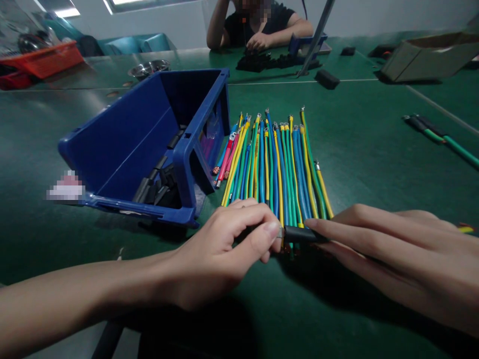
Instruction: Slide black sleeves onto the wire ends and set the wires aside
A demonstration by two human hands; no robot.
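One blue bin (149, 144) on the bench (374, 164), with a handful of black sleeves (159, 187) inside, too piled to count. Right of the bin: one fan of coloured wires (273, 164), roughly two dozen, mostly green-yellow and blue, two or three red. Far beyond the bin: one orange tray (45, 60), one steel bowl (149, 68), one cardboard box (426, 55).
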